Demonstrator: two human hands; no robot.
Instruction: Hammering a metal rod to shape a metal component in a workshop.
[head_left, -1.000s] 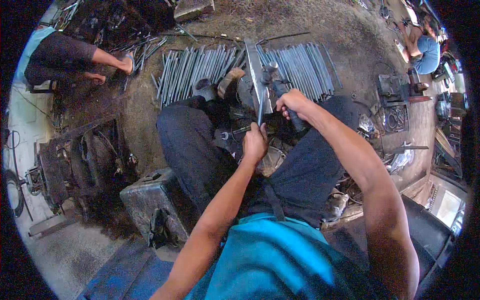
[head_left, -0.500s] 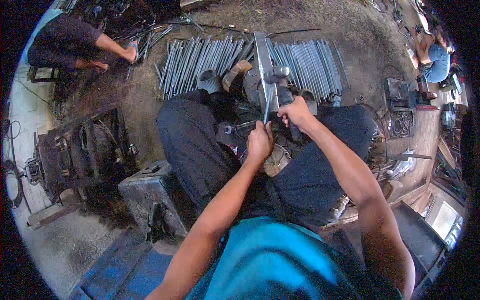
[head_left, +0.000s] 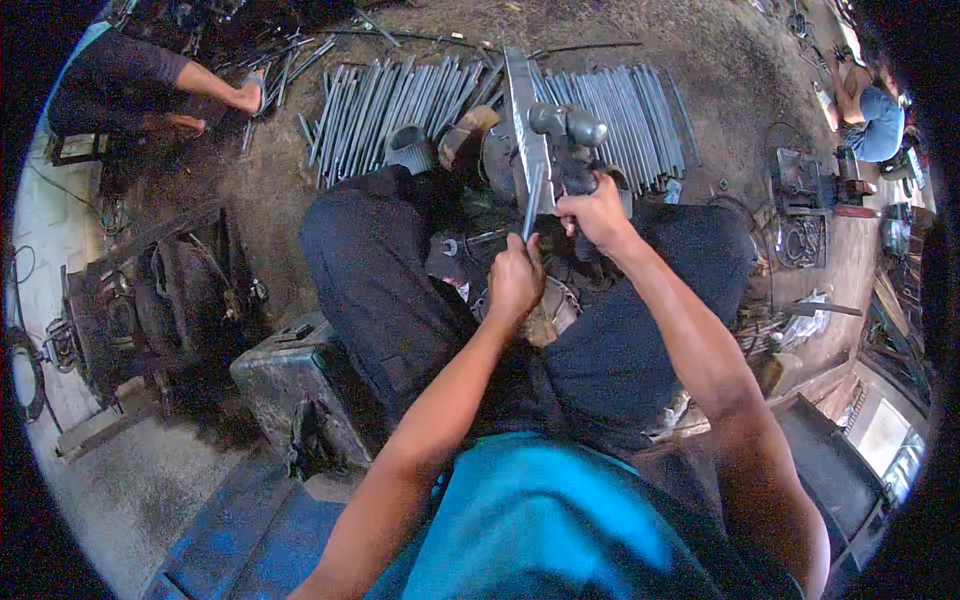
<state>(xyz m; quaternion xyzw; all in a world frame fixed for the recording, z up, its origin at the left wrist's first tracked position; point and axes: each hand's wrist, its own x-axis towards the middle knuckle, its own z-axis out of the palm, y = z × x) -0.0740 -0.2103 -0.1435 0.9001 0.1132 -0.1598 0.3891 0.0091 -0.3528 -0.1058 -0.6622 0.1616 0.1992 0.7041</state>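
Observation:
My left hand (head_left: 517,280) is closed around the near end of a thin metal rod (head_left: 534,203), whose far end lies against a long, flat steel bar (head_left: 522,105). The bar points away from me between my knees. In my right hand (head_left: 598,215) is a hammer (head_left: 583,127), gripped by its dark handle. The hammer's head is just right of the bar and above the rod's far end; I cannot tell whether it touches either. A round metal part (head_left: 500,160) stands partly hidden behind the bar.
Bundles of grey metal rods (head_left: 395,110) lie on the ground ahead, left and right of the bar. A wrench (head_left: 450,246) lies between my legs. A worn metal box (head_left: 290,385) stands by my left leg. Other people sit at far left (head_left: 130,75) and far right (head_left: 872,125).
The hammer head has risen and moved a little to the right, away from the bar. My left hand still holds the rod in nearly the same place.

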